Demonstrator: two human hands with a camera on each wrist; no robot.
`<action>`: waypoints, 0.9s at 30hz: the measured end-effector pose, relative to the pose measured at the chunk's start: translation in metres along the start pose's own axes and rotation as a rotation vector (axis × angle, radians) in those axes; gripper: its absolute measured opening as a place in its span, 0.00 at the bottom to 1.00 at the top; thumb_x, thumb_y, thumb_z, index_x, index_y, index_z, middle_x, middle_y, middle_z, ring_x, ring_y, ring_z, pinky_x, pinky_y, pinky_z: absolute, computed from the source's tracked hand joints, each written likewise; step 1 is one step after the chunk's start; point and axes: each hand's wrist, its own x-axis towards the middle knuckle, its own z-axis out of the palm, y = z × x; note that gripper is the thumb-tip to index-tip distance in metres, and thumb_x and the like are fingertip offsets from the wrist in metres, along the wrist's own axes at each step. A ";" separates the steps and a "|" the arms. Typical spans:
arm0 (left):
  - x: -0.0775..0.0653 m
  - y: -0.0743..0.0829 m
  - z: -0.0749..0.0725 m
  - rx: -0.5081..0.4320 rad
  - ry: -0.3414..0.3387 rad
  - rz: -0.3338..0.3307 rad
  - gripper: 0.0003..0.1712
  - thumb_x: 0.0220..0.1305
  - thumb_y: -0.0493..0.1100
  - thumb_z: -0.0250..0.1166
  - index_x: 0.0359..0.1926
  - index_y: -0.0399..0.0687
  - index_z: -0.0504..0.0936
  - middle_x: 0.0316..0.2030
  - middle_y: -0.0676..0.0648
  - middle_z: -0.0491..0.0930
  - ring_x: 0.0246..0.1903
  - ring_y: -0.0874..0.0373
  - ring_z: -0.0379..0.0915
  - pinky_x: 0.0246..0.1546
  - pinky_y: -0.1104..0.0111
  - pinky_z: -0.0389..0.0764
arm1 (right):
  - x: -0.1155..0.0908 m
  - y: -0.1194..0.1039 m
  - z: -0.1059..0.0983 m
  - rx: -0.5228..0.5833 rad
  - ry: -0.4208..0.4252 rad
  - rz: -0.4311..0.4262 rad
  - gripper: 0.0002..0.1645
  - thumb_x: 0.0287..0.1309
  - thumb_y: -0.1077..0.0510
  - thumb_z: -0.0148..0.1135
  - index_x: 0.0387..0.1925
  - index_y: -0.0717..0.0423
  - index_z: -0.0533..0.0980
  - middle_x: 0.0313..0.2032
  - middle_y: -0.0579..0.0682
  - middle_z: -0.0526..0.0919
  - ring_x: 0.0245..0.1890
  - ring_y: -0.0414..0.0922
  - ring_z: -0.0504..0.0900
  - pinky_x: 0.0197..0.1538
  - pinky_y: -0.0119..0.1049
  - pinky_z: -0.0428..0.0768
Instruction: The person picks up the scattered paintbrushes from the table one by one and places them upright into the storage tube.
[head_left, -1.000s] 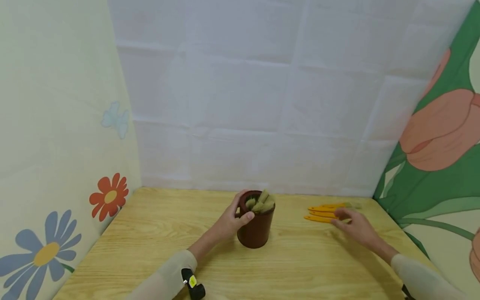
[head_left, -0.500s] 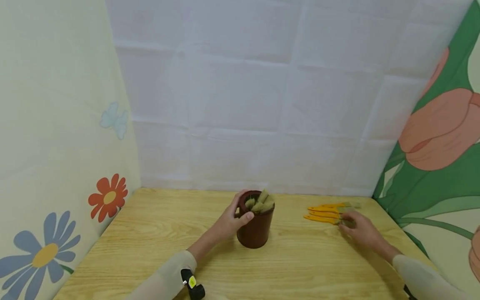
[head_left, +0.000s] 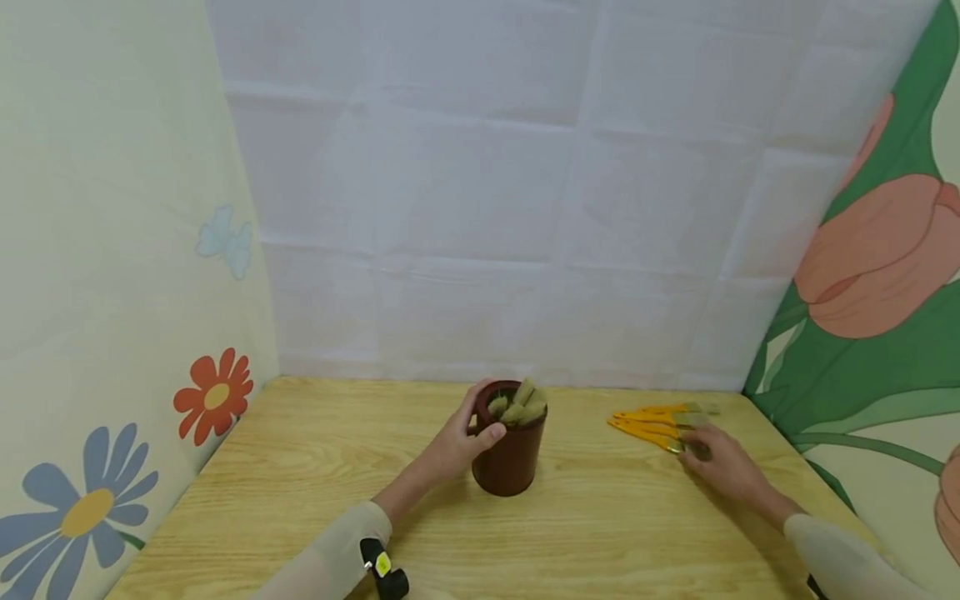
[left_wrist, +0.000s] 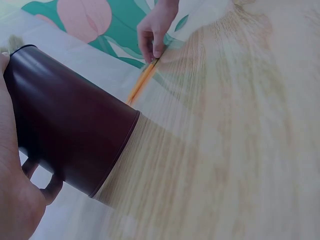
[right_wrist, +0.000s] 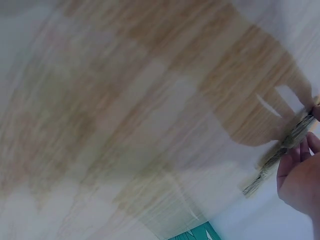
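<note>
Orange-handled brushes with pale bristles lie near a reddish-brown cup.

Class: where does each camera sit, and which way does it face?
On head: faces forward and down; left hand, right hand, pale fabric sleeves show.
On left wrist: looks past dark-brown cylindrical container; both hands show.
On right wrist: faces the wood-grained table; right hand shows.
Head and left-wrist views share the container and orange-handled brushes.

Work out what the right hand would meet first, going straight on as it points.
Most likely the orange brushes, directly ahead of the right hand; it appears to be touching one at the nearer edge.
</note>
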 end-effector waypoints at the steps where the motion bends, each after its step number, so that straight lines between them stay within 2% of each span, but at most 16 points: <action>1: 0.000 0.002 0.000 -0.001 0.001 -0.001 0.40 0.74 0.55 0.62 0.79 0.68 0.51 0.70 0.51 0.62 0.68 0.53 0.62 0.61 0.50 0.69 | 0.000 0.000 0.000 -0.003 -0.008 0.003 0.14 0.58 0.62 0.75 0.44 0.65 0.84 0.40 0.52 0.81 0.40 0.50 0.79 0.43 0.50 0.77; 5: -0.002 0.013 0.000 -0.010 -0.007 -0.007 0.42 0.74 0.55 0.62 0.80 0.61 0.50 0.70 0.48 0.62 0.68 0.50 0.62 0.61 0.49 0.69 | 0.002 -0.002 -0.001 -0.004 -0.032 0.011 0.08 0.59 0.62 0.74 0.40 0.60 0.85 0.39 0.49 0.79 0.37 0.46 0.76 0.41 0.47 0.76; 8: -0.002 0.017 0.001 -0.016 -0.014 -0.007 0.42 0.74 0.54 0.62 0.80 0.58 0.50 0.70 0.48 0.62 0.68 0.49 0.62 0.61 0.49 0.69 | 0.001 -0.001 -0.001 -0.013 -0.021 0.006 0.07 0.58 0.63 0.74 0.39 0.59 0.85 0.39 0.50 0.80 0.38 0.47 0.77 0.42 0.49 0.76; 13: 0.000 0.006 0.001 -0.006 -0.004 0.004 0.41 0.75 0.55 0.61 0.79 0.66 0.50 0.70 0.50 0.62 0.68 0.51 0.62 0.61 0.48 0.68 | -0.001 -0.002 -0.001 -0.007 -0.007 0.020 0.08 0.58 0.61 0.75 0.38 0.58 0.84 0.39 0.50 0.81 0.39 0.49 0.79 0.43 0.50 0.77; 17: 0.001 -0.001 0.000 0.008 0.000 0.011 0.40 0.74 0.57 0.61 0.79 0.71 0.51 0.70 0.52 0.63 0.67 0.54 0.62 0.61 0.50 0.69 | -0.001 -0.003 -0.002 0.051 -0.029 0.081 0.11 0.58 0.59 0.75 0.40 0.58 0.84 0.39 0.49 0.83 0.40 0.49 0.79 0.43 0.49 0.78; 23: 0.000 -0.004 -0.001 0.017 0.002 0.011 0.40 0.73 0.59 0.61 0.79 0.72 0.51 0.69 0.52 0.63 0.66 0.55 0.63 0.61 0.50 0.68 | 0.000 -0.006 -0.004 0.123 -0.050 0.164 0.15 0.58 0.58 0.76 0.43 0.62 0.83 0.42 0.53 0.85 0.44 0.52 0.81 0.46 0.49 0.79; 27: 0.000 -0.004 -0.001 0.023 -0.002 0.015 0.41 0.73 0.60 0.61 0.79 0.72 0.51 0.69 0.52 0.63 0.66 0.55 0.63 0.61 0.50 0.68 | 0.001 -0.010 -0.008 0.166 -0.033 0.193 0.17 0.56 0.58 0.77 0.44 0.63 0.83 0.42 0.56 0.85 0.42 0.52 0.81 0.43 0.44 0.79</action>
